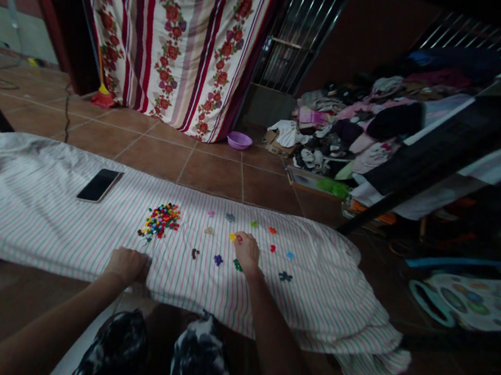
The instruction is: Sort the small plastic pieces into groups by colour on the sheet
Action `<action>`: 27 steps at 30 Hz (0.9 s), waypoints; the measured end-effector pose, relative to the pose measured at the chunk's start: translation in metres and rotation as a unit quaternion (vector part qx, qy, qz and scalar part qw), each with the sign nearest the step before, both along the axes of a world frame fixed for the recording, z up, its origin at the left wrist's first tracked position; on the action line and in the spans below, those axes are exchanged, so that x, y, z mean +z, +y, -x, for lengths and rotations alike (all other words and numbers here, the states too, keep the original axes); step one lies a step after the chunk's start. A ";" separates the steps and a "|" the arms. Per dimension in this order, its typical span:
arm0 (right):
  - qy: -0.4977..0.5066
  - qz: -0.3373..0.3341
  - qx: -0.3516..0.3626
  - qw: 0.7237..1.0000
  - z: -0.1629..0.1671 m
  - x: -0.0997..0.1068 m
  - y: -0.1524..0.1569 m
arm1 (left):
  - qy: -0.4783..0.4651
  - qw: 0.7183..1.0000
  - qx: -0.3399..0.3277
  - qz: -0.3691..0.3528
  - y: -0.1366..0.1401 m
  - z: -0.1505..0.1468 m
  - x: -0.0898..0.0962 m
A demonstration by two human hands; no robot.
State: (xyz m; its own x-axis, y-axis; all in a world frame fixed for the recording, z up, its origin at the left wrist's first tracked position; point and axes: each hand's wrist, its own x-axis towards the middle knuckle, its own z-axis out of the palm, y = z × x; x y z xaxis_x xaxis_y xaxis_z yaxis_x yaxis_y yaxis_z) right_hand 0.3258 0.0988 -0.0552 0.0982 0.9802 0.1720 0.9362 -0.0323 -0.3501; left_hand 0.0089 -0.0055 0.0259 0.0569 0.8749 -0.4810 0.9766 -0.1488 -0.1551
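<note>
Black-and-white fabric covers the knees [202, 364], nearer to the person than the mixed heap [164, 218] of small coloured pieces. Between knees and heap, the left hand [127, 264] rests knuckles-up on the striped cloth [187, 288], wrist low; its fingertips are hidden, so I cannot tell whether they hold anything. Right of the heap and nearer than it lies the purple group [218, 260]. Also to its right, roughly level with it, are the yellow pieces [232, 236]. They look light, hard and smooth, probably apt to roll or slip but hardly fragile; a gentle fingertip pinch on opposite sides of one piece should suit. The right hand [248, 253] is at them, back upward, forearm slanting in from the near right, thumb and fingers drawn together; whether a piece sits between them is too small to tell. Left of the heap and slightly farther lies the phone [99, 185]. Well beyond the heap, the purple basin [239, 141] stands beside the flowered curtain [174, 36].
</note>
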 end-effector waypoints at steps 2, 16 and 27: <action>0.008 -0.004 0.002 1.000 0.000 -0.001 0.000 | 0.001 1.000 0.000 0.001 0.000 0.000 0.000; 0.149 -0.084 0.016 0.985 0.005 0.003 -0.011 | 0.001 1.000 0.010 0.000 0.000 -0.002 0.003; 0.189 -0.036 0.191 0.963 0.096 0.026 -0.033 | -0.012 1.000 0.023 0.003 -0.002 -0.002 0.004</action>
